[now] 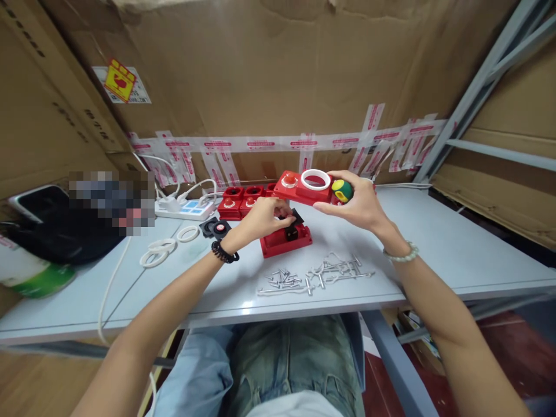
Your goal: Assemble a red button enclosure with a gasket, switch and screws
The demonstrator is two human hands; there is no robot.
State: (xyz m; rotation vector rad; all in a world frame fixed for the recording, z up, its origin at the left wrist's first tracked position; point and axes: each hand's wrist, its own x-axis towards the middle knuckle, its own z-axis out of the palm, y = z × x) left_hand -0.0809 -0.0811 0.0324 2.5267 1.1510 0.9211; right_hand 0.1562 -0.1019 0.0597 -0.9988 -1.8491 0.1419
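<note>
My left hand [266, 219] is closed, its fingertips pinching a small black part [297, 217] over an open red housing base [284, 249] on the table. Just above and to the right, my right hand [362, 200] grips a red cover [296, 191] with a red dome and a white ring [315, 180]. In that same hand sits a green-and-yellow screwdriver handle [342, 190]; its shaft is hidden. Loose screws [284, 279] and longer metal pins [332, 271] lie in front of the base.
Several assembled red units [230, 207] stand behind my left hand. Black square parts [216, 227] and white rings [158, 253] lie to the left. A white power strip [186, 209] with cables sits further back. Cardboard [278, 75] walls the table's rear; a metal frame [460, 95] rises at right.
</note>
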